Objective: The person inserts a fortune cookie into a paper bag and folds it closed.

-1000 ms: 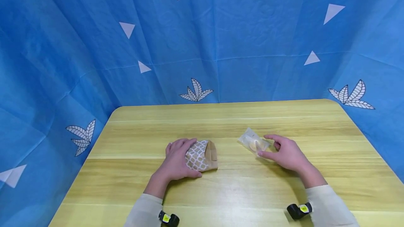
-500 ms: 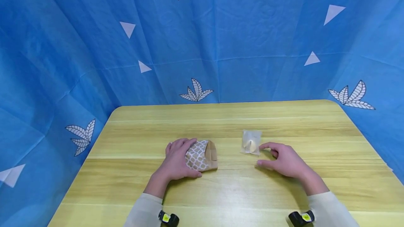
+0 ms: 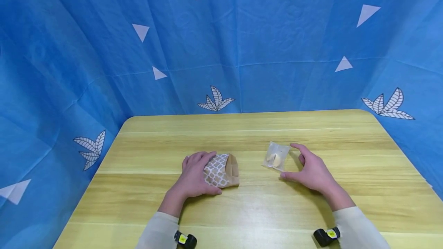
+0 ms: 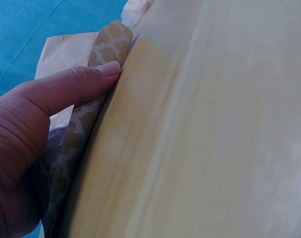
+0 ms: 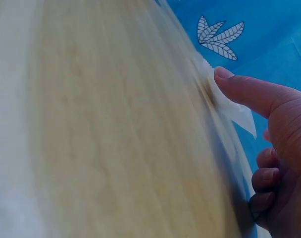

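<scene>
A small brown paper bag [image 3: 216,170] with a white lattice pattern lies on its side, its mouth facing right. My left hand [image 3: 194,178] grips it from the left, the thumb along the near side and the fingers over the far side. To the right lies a clear packet [image 3: 275,156] holding what looks like a fortune cookie. My right hand [image 3: 313,170] is just right of the packet, thumb and index finger spread around its right edge, the other fingers curled. In the right wrist view, the thumb overlaps the packet's wrapper [image 5: 242,116].
Both things lie on a light wooden table [image 3: 256,210] with rounded far corners. A blue curtain [image 3: 263,41] with white leaves and triangles hangs behind and beside it. Each sleeve carries a small black wrist camera [image 3: 325,236].
The packet has turned on the table and shifted slightly. My right thumb and index finger first drew back from it, then spread wider. My left hand and the paper bag have stayed put.
</scene>
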The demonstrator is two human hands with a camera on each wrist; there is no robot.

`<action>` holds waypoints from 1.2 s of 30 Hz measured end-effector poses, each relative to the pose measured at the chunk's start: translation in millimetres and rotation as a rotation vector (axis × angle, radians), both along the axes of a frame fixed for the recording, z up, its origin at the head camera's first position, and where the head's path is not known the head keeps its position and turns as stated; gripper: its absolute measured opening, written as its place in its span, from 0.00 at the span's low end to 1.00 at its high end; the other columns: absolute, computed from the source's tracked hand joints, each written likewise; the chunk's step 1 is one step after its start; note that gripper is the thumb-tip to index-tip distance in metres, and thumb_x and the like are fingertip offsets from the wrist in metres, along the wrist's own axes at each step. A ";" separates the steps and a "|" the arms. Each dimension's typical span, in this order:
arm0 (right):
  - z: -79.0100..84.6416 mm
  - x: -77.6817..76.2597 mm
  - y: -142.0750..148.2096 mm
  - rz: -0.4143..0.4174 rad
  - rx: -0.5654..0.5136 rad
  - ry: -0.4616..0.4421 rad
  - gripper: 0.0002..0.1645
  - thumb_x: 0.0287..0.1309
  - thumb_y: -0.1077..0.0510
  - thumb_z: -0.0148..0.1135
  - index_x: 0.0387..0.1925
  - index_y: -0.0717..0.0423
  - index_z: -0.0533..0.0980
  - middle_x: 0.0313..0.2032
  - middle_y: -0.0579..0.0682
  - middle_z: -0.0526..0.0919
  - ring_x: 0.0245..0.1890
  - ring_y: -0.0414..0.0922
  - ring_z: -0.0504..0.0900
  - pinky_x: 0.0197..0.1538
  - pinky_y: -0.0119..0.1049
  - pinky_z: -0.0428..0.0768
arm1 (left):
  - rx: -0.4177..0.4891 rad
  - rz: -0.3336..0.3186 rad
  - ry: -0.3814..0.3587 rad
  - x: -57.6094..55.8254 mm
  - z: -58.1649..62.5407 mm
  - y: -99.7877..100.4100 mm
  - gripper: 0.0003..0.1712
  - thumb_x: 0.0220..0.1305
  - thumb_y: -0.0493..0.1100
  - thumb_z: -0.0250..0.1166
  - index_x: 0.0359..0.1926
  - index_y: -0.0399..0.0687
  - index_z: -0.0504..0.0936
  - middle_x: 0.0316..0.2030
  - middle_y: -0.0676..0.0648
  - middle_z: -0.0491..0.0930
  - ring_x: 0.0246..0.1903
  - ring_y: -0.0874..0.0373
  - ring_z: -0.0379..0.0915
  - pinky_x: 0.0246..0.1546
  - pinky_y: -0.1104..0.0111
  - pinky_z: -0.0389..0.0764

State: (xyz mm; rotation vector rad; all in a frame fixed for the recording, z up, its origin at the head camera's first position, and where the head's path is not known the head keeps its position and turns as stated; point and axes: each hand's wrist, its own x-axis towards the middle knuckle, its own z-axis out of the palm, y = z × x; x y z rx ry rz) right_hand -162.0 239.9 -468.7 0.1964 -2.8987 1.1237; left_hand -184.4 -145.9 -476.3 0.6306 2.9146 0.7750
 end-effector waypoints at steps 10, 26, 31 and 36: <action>-5.5 -7.7 -1.6 0.016 0.056 -0.046 0.72 0.34 0.30 0.80 0.75 0.57 0.58 0.58 0.65 0.76 0.54 0.59 0.77 0.51 0.59 0.75 | 0.002 0.000 0.005 0.1 -0.7 0.3 0.68 0.28 0.69 0.82 0.74 0.62 0.63 0.65 0.49 0.66 0.67 0.50 0.55 0.67 0.46 0.43; -3.2 -13.8 -6.8 0.002 0.133 -0.064 0.63 0.39 0.30 0.77 0.70 0.58 0.63 0.38 0.54 0.79 0.35 0.51 0.76 0.35 0.49 0.75 | 0.015 -0.012 0.017 0.3 0.5 -0.3 0.68 0.28 0.67 0.83 0.74 0.59 0.64 0.65 0.48 0.66 0.67 0.49 0.55 0.67 0.44 0.43; -6.0 -14.4 -6.8 -0.005 0.139 -0.050 0.58 0.41 0.33 0.78 0.69 0.55 0.65 0.28 0.49 0.71 0.25 0.46 0.67 0.27 0.41 0.65 | 0.021 -0.015 0.018 0.7 2.9 0.0 0.68 0.28 0.67 0.83 0.74 0.58 0.64 0.65 0.47 0.66 0.67 0.48 0.55 0.67 0.43 0.43; -7.6 -14.1 -7.6 -0.008 0.121 -0.039 0.56 0.41 0.35 0.78 0.69 0.53 0.66 0.25 0.49 0.68 0.22 0.45 0.63 0.25 0.39 0.60 | 0.012 -0.009 0.001 0.5 3.0 0.1 0.68 0.29 0.68 0.82 0.75 0.59 0.63 0.66 0.47 0.65 0.67 0.49 0.54 0.67 0.43 0.42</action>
